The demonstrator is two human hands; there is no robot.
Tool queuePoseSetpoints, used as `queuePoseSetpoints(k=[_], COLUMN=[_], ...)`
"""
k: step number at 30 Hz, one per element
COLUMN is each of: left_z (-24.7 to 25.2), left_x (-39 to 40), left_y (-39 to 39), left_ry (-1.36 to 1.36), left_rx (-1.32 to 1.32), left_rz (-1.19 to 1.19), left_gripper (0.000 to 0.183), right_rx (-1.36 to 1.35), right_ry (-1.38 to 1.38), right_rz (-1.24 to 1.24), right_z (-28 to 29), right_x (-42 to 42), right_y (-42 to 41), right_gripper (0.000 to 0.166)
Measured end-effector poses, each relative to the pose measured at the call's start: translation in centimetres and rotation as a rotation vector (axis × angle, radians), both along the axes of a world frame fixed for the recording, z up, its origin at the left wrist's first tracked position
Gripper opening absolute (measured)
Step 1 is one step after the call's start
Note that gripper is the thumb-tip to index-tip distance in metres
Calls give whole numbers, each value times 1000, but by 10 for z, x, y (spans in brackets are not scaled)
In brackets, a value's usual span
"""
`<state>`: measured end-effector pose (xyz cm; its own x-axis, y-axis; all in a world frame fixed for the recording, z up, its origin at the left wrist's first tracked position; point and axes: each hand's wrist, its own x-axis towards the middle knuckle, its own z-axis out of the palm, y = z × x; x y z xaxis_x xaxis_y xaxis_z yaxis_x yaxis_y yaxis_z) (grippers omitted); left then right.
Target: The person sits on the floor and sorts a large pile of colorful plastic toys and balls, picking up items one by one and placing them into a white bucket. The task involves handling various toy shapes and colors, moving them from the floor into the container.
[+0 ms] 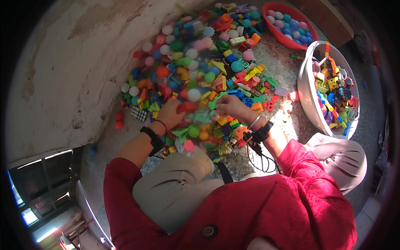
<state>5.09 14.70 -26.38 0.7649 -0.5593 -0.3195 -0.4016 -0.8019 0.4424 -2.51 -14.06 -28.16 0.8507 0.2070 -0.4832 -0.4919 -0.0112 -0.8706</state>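
A large heap of plastic toys, building blocks and balls lies on the floor before me. My left hand (170, 114) rests at the near left part of the heap, its fingers by a red toy piece (187, 107); whether it grips the piece is blurred. My right hand (232, 107) is over the middle of the heap, fingers bent beside a green toy piece (217, 100); I cannot tell if it holds anything. Between the hands lie a pale green toy (201, 116) and a white ball (193, 95). A bright green ball (193, 131) sits nearer my knee.
A red basin (268, 35) of coloured balls stands at the back right. Closer on the right is a white tub (303, 84) with mixed toys. A worn wall (68, 68) borders the heap on the left. A black cable (261, 170) hangs by my right wrist.
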Motion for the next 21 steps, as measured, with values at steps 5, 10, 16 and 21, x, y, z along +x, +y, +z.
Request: queuePoseSetpoints(k=[5, 10, 16, 21], left_z=[-8, 24, 36, 23], left_x=[12, 5, -16, -15], left_y=[8, -22, -39, -39], left_ry=[518, 804, 978, 985], left_rx=[-445, -639, -666, -659], left_rz=[433, 560, 578, 584], left_gripper=[43, 35, 29, 36], right_rx=[137, 157, 135, 153], right_ry=[-41, 32, -25, 54], right_rz=[-17, -39, 5, -106], right_z=[11, 26, 40, 43], right_x=[1, 3, 3, 6], right_y=[1, 4, 14, -12], right_gripper=[20, 40, 39, 35])
